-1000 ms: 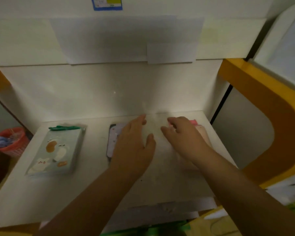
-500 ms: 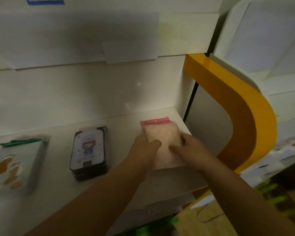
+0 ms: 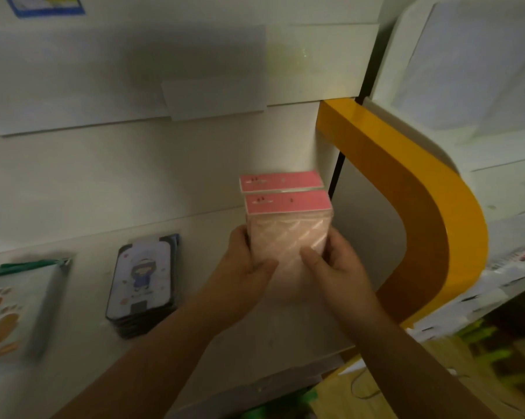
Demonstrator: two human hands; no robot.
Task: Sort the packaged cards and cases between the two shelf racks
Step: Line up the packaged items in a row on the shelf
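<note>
Both hands grip a stack of pink-header packs [image 3: 288, 234] w/ fingers curled round its sides: left hand [image 3: 249, 264] on the left edge, right hand [image 3: 333, 267] on the right, thumbs on the front. Stack is held up over the right end of the white shelf [image 3: 212, 225]; a 2nd pink header shows just behind the front one. Left of it, a pile of cartoon phone cases [image 3: 143, 279] lies on the shelf; far left, a paw-print pack [image 3: 10, 309] w/ green top. Orange frame [image 3: 406, 182] at right.
</note>
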